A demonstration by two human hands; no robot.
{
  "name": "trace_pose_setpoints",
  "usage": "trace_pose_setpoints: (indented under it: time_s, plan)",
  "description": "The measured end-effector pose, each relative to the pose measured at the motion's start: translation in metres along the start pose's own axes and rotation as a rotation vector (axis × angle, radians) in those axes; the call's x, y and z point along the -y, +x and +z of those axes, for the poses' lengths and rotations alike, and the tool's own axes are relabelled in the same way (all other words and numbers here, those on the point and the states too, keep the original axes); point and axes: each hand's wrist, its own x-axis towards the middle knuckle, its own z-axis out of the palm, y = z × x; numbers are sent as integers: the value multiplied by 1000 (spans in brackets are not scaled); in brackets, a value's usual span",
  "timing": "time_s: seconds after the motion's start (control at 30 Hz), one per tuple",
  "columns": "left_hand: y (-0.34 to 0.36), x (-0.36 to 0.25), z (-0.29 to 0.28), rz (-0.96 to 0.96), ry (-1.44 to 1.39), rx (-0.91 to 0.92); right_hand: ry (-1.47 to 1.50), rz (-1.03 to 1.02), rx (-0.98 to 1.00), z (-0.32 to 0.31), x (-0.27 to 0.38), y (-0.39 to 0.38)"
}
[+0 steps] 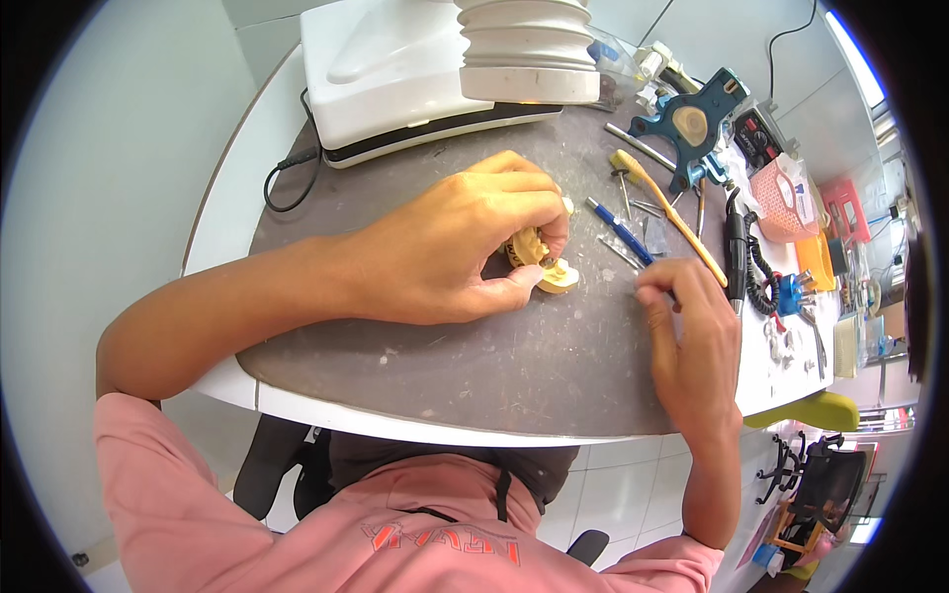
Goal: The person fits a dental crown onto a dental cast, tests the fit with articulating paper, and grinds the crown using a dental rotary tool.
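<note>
My left hand (474,242) is closed around a yellow plaster dental model (524,247), with thumb and fingertips gripping its teeth side. Part of the model is covered by the fingers, and a paler yellow piece (560,278) shows just below the fingertips, resting on the mat. My right hand (692,331) is at the right of the mat, its fingers curled in and the thumb close to them; whatever they hold, if anything, is hidden. Beside its knuckles lies a slim blue pen-like tool (621,231), its lower end reaching the hand.
A yellow-handled brush (672,212) and small metal tools lie on the grey mat (445,371). A white machine (395,89) and a ribbed white hose (527,49) are at the back. At right are a teal clamp-like stand (692,119), a black corded handpiece (736,252) and a pink basket (781,203).
</note>
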Motion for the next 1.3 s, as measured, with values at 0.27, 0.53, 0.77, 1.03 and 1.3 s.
trace_pose_setpoints:
  time_s: [0.27,0.53,0.77,1.03,1.3]
  plan:
    - [1,0,3,-2,-10,-44,289,-203,-205,-8,18,31]
    - [1,4,3,21,8,-38,269,-252,-172,-8,23,42]
    - [1,4,3,21,11,-34,270,-270,-132,-9,24,44]
    - [1,3,1,26,13,-26,203,-379,-53,-21,24,55]
    - [1,5,3,44,21,-51,249,-377,12,-23,27,63]
